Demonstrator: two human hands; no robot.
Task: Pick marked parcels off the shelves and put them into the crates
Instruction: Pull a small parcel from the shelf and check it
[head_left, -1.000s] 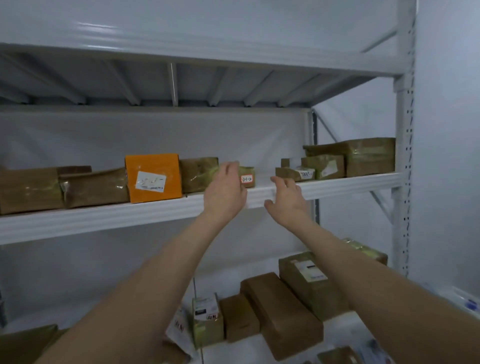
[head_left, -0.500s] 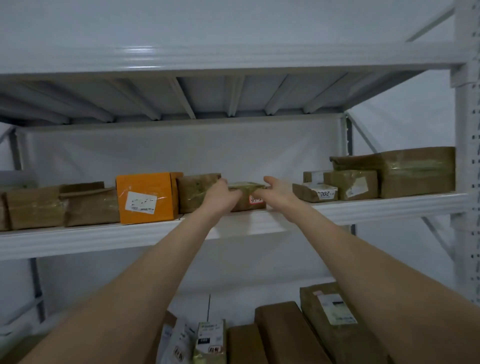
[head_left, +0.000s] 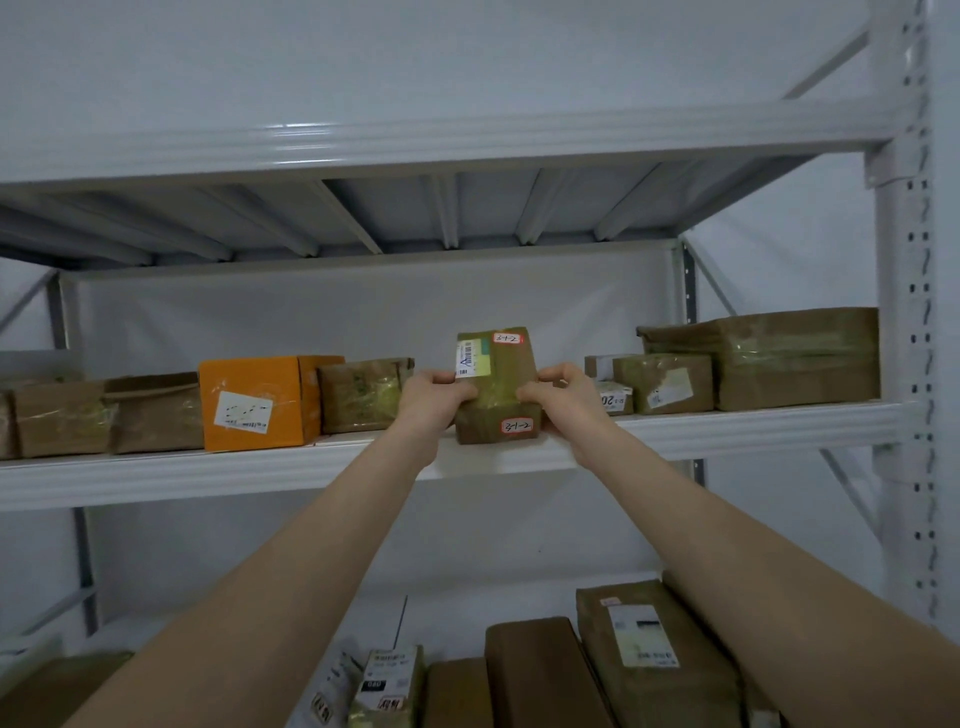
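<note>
Middle shelf (head_left: 208, 473), left end: two brown taped parcels (head_left: 104, 415) side by side. Next, an orange box (head_left: 254, 402) with a white label, touching another brown taped parcel (head_left: 363, 395) on its right.

Left hand (head_left: 431, 400): grasping the left side of the marked parcel (head_left: 496, 384), thumb on the near face, fingers curled round the side.

Marked parcel: brown, taped, tipped upright at the shelf's front edge, mid-shelf. It has red-bordered tags at top and bottom and a barcode label top left. Can't tell if its bottom edge rests on the shelf or is just off it.

Right hand (head_left: 566, 395): grasping the right side the same way.

Further right: small labelled parcels (head_left: 662, 382), then a large brown parcel (head_left: 779, 358) near the upright post (head_left: 901, 312).

Lower shelf: more brown parcels (head_left: 535, 670), partly hidden by the forearms.
</note>
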